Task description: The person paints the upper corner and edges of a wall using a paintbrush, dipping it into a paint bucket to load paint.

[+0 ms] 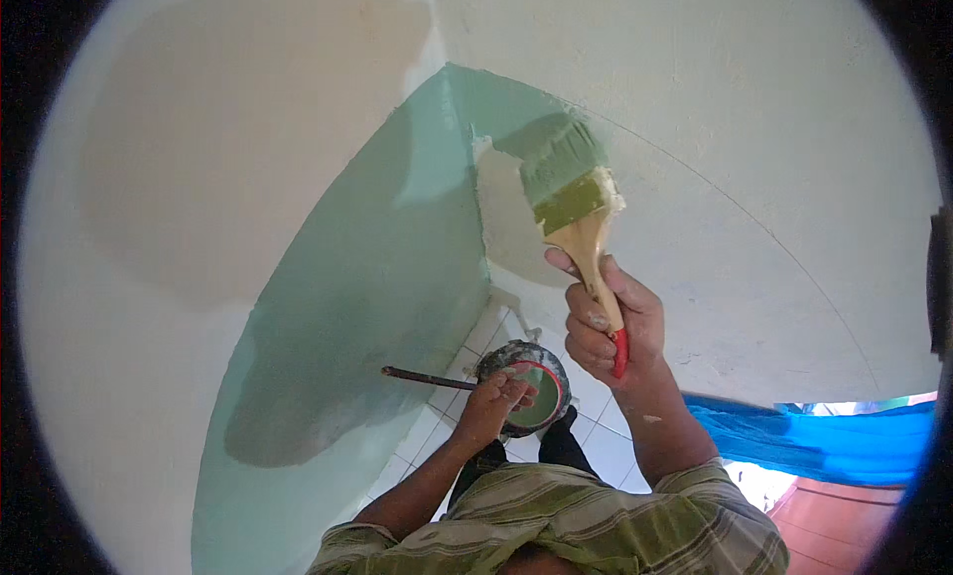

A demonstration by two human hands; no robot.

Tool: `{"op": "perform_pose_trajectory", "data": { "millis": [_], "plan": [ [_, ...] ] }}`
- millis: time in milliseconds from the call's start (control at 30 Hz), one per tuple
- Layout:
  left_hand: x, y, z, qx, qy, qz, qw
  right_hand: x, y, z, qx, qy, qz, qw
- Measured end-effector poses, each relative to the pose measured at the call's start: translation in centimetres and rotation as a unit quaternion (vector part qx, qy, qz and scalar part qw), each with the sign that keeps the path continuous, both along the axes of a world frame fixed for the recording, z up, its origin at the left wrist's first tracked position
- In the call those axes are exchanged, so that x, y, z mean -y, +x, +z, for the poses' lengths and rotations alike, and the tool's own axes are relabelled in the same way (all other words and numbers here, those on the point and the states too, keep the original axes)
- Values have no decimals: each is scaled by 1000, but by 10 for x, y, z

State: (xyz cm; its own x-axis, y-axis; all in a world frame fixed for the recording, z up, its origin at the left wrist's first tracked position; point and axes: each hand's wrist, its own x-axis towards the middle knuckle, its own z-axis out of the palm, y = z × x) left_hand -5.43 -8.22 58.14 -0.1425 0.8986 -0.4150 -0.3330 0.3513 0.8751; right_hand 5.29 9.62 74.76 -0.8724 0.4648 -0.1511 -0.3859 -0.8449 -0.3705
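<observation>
My right hand (614, 314) grips a wide flat paintbrush (592, 247) by its wooden handle, which ends in red. The bristles carry green paint and lie against the right-hand wall (744, 165), just below a curved line. My left hand (495, 400) is at the near-left rim of a dark, paint-crusted bucket (563, 387) with a red inner ring. Green paint (547, 400) shows inside it. A thin dark stick (424, 377) juts out to the left from my left hand; its other end is hidden, and whether I hold the bucket's handle too cannot be made out.
Green paint covers the lower left wall (350, 299) up to the corner. An unpainted pale patch (502, 202) borders the corner on the right wall. White floor tiles (622, 426) lie below. Blue cloth (841, 437) hangs at the right, above a reddish surface (834, 519).
</observation>
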Motion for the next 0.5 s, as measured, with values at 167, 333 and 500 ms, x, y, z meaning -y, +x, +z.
{"op": "perform_pose_trajectory", "data": {
  "millis": [167,333,500],
  "plan": [
    [0,0,-1,-1,-1,0,1000,-6,-20,3,-2,6,28,1000],
    [1,-2,-1,0,-9,3,1000,-13,-30,2,-57,-20,31,998],
    [1,-2,-2,-1,-6,6,1000,-13,-22,4,-43,-15,8,999]
  ]
}}
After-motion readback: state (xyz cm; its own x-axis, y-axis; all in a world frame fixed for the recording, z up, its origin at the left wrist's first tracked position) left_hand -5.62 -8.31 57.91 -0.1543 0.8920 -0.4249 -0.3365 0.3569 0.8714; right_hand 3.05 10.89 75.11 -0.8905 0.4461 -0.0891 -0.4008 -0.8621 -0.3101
